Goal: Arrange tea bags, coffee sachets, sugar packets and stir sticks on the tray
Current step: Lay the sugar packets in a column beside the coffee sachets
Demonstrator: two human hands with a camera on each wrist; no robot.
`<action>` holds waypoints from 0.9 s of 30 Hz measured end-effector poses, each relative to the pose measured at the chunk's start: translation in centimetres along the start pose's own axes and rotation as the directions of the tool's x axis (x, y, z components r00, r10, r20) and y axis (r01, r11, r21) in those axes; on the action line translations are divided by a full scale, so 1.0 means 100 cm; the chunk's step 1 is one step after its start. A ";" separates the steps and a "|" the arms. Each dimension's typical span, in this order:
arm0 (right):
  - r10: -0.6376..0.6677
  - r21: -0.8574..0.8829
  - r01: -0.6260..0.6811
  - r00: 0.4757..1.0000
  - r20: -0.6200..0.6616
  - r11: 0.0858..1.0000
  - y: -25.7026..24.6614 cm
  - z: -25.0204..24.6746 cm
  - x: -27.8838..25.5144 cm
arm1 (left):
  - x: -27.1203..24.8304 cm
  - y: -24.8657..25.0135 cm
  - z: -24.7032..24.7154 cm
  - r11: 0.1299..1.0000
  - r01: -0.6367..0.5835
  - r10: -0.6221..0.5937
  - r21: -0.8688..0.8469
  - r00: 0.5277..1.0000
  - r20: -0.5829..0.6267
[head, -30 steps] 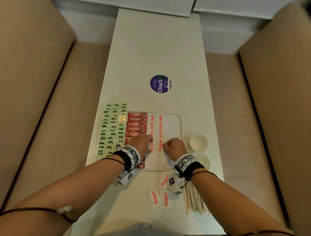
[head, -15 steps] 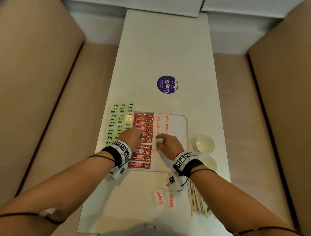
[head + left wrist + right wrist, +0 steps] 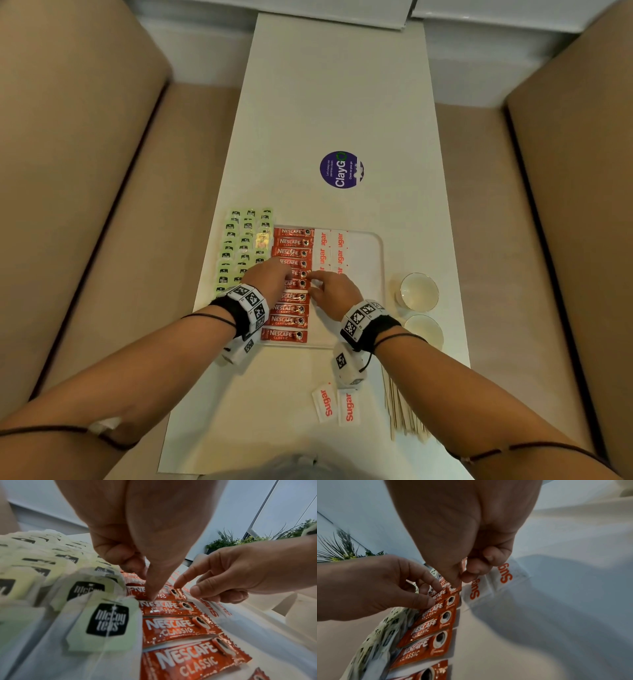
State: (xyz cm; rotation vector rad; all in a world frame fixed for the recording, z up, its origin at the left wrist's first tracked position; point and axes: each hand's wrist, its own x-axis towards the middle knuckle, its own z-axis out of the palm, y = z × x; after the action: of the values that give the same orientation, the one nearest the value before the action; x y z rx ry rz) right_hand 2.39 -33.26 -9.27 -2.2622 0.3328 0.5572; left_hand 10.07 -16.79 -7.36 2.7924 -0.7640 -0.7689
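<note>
A white tray (image 3: 372,250) holds a column of red coffee sachets (image 3: 287,310) and a few sugar packets (image 3: 330,245). Green tea bags (image 3: 241,240) lie in rows left of the sachets. My left hand (image 3: 291,274) pinches a mid-column coffee sachet (image 3: 164,593) between thumb and forefinger. At that sachet's right end, my right hand (image 3: 313,281) pinches it with its fingertips (image 3: 176,586). Two loose sugar packets (image 3: 337,404) and a bundle of wooden stir sticks (image 3: 404,411) lie on the table near me.
Two white paper cups (image 3: 418,291) stand right of the tray. A purple round sticker (image 3: 342,169) sits mid-table. The narrow white table (image 3: 335,85) runs between two beige sofas (image 3: 85,171). A plant (image 3: 240,540) stands at the far end.
Both hands have moved left from the sugar packets onto the coffee sachet column, and now hold one sachet at its middle and right end.
</note>
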 end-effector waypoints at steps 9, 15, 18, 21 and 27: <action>-0.033 -0.024 0.032 0.999 -0.033 0.999 -0.003 -0.007 -0.012 | -0.005 0.004 -0.003 0.999 -0.008 0.006 -0.041 0.999 -0.038; -0.055 -0.098 0.053 0.998 -0.016 0.994 0.002 -0.018 -0.049 | -0.029 0.014 0.000 0.993 -0.054 0.048 -0.102 0.997 -0.059; -0.059 -0.097 0.063 0.997 0.044 0.993 0.013 -0.016 -0.077 | -0.049 0.024 0.009 0.988 -0.109 0.111 -0.113 0.994 0.007; -0.062 -0.126 0.074 0.994 0.093 0.989 0.027 -0.009 -0.100 | -0.068 0.033 0.024 0.983 -0.145 0.154 -0.113 0.985 0.081; -0.048 -0.290 0.084 0.990 0.129 0.953 0.052 0.003 -0.127 | -0.095 0.050 0.061 0.974 -0.199 0.216 -0.104 0.957 0.195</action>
State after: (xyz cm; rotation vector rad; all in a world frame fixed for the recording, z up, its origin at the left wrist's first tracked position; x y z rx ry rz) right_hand -10.87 -35.70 -6.47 -2.5000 0.1174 0.7472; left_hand -2.22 -16.28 -7.08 2.5330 -1.0156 -1.0332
